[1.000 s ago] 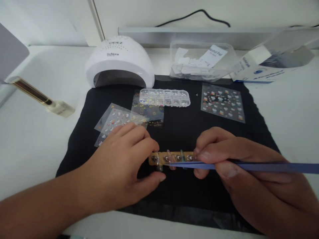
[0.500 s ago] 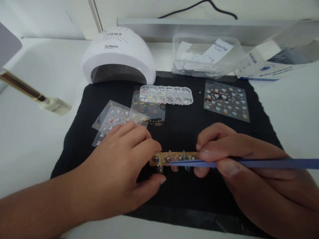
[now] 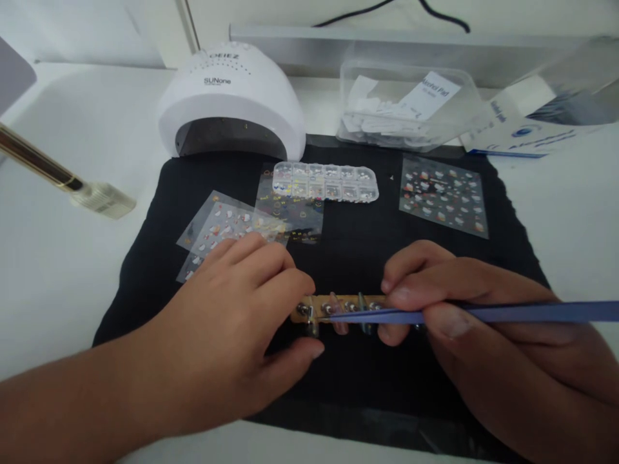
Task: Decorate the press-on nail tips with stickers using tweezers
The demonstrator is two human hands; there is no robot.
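Note:
A narrow tan strip (image 3: 315, 301) lies on the black cloth, bearing several false nails, among them a pinkish one (image 3: 339, 315) and a dark teal one (image 3: 366, 315). My left hand (image 3: 242, 316) is at the strip's left end, index finger and thumb curled around that end beside a clear nail (image 3: 313, 327). Between the thumb and fingers of my right hand (image 3: 440, 296) are blue tweezers (image 3: 541, 313), whose tips point left and reach close to the clear nail. Fingers of the right hand also cover the strip's right part. Whether the tips touch anything is too small to tell.
Behind the hands are a white nail lamp (image 3: 232, 96), a clear compartment case (image 3: 325, 182) and sticker sheets (image 3: 442, 196). At the back right stand a plastic tub (image 3: 411, 106) and an alcohol pad box (image 3: 525, 132). A brush-like bottle (image 3: 104, 200) lies left.
The view has shifted slightly. Both hands, the strip and the tweezers keep nearly the same places relative to each other.

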